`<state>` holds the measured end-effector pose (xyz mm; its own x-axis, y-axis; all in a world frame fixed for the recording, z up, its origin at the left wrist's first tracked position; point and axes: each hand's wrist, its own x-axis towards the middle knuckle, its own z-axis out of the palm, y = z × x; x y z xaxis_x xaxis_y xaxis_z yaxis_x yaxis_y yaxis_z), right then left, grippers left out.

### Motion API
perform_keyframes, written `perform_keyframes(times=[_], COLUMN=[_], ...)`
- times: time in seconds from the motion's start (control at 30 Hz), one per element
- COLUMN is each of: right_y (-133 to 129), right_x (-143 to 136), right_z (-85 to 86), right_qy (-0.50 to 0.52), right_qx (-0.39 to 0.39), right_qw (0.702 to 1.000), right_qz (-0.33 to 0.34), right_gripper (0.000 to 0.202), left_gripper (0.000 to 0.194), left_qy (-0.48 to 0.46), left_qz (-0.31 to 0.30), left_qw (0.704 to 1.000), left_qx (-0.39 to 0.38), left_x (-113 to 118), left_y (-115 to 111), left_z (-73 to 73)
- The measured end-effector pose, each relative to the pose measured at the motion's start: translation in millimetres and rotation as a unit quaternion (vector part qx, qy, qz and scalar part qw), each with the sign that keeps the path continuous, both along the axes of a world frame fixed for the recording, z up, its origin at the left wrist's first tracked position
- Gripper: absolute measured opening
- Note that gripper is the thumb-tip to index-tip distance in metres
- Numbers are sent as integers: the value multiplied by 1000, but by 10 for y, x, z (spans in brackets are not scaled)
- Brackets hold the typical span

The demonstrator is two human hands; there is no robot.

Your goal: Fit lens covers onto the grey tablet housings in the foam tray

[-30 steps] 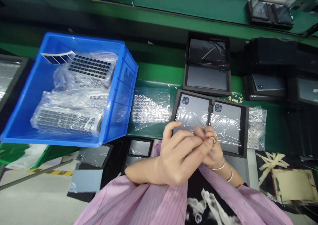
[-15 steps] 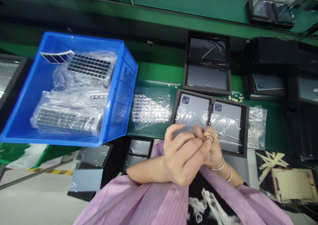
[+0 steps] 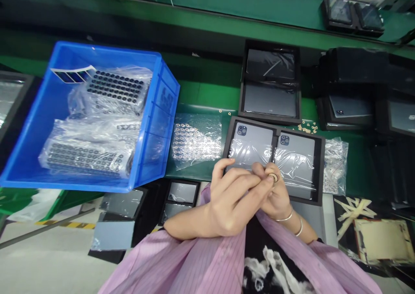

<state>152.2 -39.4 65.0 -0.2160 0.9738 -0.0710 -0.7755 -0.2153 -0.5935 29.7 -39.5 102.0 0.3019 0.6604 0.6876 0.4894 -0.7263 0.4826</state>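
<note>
In front of my chest, both hands meet over a tray of tablets. My right hand (image 3: pixel 277 196), with two bracelets at its wrist, is closed in a pinch around a small pale-rimmed ring (image 3: pixel 274 177). The fingertips of my left hand (image 3: pixel 231 201) press against the same ring, its thumb hidden and one finger raised apart. Just beyond my hands is the dark tray (image 3: pixel 320 168). Inside lie a grey tablet (image 3: pixel 256 142) and a second grey tablet (image 3: pixel 296 153), backs up under clear film.
Left stands a blue bin (image 3: pixel 155 125) with bagged sheets of round parts. Between bin and tray lies a bag of small rings (image 3: pixel 197 140). Another tray of tablets (image 3: pixel 241 99) is behind, with loose gold-coloured pieces (image 3: pixel 307 127) beside it. Dark trays (image 3: pixel 356 69) are stacked at right.
My left hand has shifted slightly up and left, its fingers straighter. The ring has risen a little and turned between the fingertips. My right hand has barely moved.
</note>
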Motion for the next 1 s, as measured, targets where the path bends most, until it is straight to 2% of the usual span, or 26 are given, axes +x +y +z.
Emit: perform_keyframes(times=[0.33,0.5,0.67,1.0], right_y=[11,-1,12,18], right_x=[47,31,29,48], right_z=[3,-14,-34,-39], right_qy=[-21,-17,-12,-36], right_qx=[31,25,-14,-16], right_qw=[999,999,1000,998], right_qz=[10,12,-8,-44], right_gripper=[8,5,15,12], left_gripper=[17,15,14,18], left_qy=[-11,-66,-7,39], left_qz=[22,74,24,31], left_qw=[999,994,1000,998], left_qx=[20,40,12,47], left_x=[70,146,88,68], left_y=[-8,-1,20,12], left_z=[-46,-79,-58,-52])
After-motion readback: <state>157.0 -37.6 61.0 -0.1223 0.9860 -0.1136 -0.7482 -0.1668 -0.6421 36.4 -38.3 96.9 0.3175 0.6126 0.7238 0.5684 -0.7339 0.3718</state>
